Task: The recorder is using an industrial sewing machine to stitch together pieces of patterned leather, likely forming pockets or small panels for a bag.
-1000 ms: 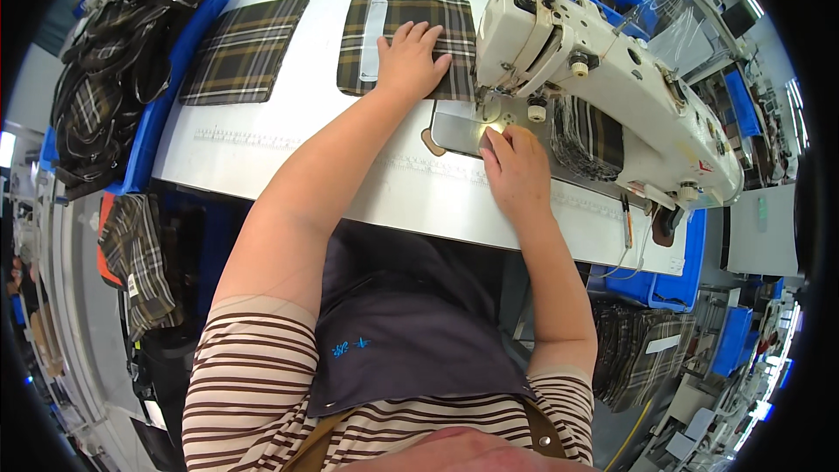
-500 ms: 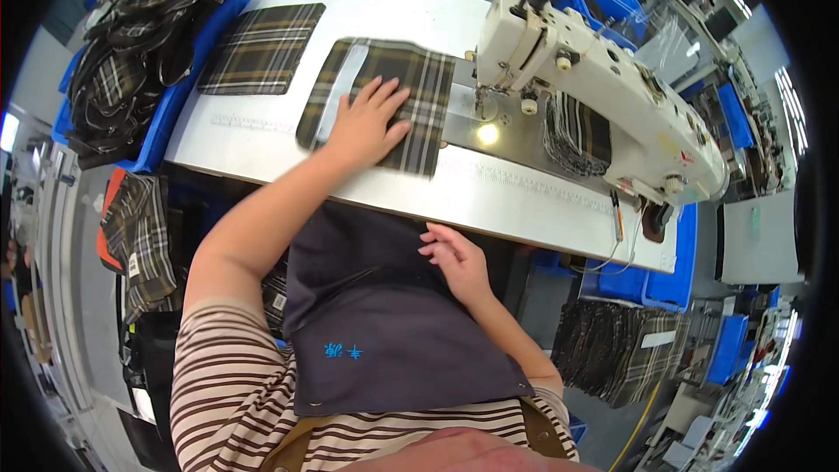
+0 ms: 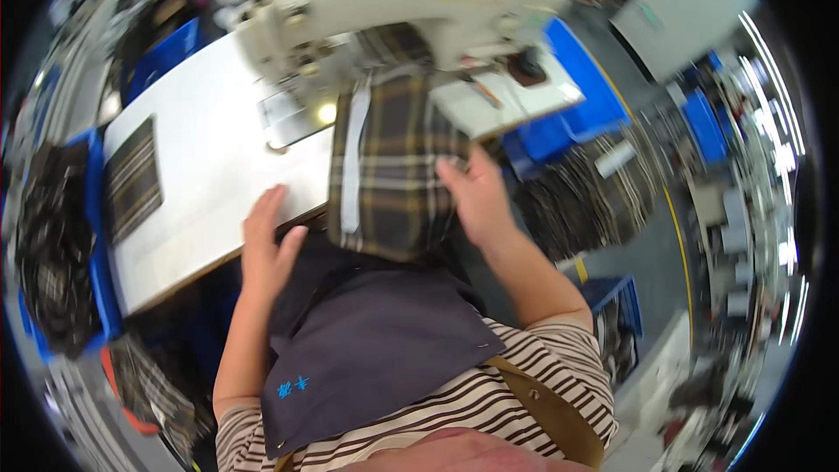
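Note:
A dark plaid fabric panel (image 3: 398,170) with a pale strip down its left part hangs over the near edge of the sewing table (image 3: 205,122). My right hand (image 3: 482,201) grips the panel's right edge, the thumb on top and the other fingers hidden beneath. To the left of the panel, my left hand (image 3: 266,249) is at the table's front edge, fingers stretched out and nothing in it. Beyond the panel stands a white sewing machine (image 3: 376,0) with its lamp lit. More plaid pieces (image 3: 393,45) lie under its arm.
Another plaid panel (image 3: 134,179) lies on the table's left end. A blue bin (image 3: 103,249) full of dark plaid pieces stands beside it. At right are a blue tray (image 3: 584,92) and a stack of plaid pieces (image 3: 584,192). Tools lie near the table's right end.
The plaid panel has moved right and toward me, off its place left of the needle. My right hand has taken its edge; my left hand has come off it. The view has turned right.

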`<state>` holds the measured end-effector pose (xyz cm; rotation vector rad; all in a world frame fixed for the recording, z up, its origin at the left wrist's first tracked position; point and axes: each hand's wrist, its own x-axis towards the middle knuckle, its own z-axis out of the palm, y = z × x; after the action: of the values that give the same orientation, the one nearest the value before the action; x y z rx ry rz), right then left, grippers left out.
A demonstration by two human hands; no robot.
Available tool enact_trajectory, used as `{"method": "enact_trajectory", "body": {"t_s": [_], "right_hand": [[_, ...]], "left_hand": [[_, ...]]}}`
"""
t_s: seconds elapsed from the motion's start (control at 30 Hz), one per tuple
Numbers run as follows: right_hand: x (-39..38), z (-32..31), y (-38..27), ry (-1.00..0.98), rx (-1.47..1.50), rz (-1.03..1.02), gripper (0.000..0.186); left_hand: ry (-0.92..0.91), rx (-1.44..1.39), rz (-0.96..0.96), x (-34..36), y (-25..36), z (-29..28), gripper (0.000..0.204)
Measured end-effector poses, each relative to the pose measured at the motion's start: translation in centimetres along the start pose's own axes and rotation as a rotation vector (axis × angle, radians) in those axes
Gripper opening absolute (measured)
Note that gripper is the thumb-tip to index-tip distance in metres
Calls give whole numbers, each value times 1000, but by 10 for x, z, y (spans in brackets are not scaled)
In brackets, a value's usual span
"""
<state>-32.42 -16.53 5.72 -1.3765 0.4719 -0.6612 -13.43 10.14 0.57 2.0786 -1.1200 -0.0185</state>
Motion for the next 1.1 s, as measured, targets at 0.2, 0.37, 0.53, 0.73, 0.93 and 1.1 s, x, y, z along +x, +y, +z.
{"method": "enact_trajectory", "body": {"t_s": [0.2,0.37,0.53,0.73,0.93,1.1], "right_hand": [[-18,-176,-106,636,34,-352,41],[-44,-337,-82,1005,-57,-228,45],[-85,-451,-33,1154,-139,-14,43],[-66,-424,-33,1357,-1469,168,76],[-15,-366,-34,963,-1588,-480,55],[70,-171,1,322,-1442,-781,45]], "left_hand": [[-72,33,18,24,-15,24,59],[-105,-54,-4,27,-24,23,57],[-78,79,6,39,-60,0,57],[186,514,-75,27,-186,-138,53],[216,769,-197,48,-230,-211,49],[86,784,-313,52,-222,-225,37]]}}
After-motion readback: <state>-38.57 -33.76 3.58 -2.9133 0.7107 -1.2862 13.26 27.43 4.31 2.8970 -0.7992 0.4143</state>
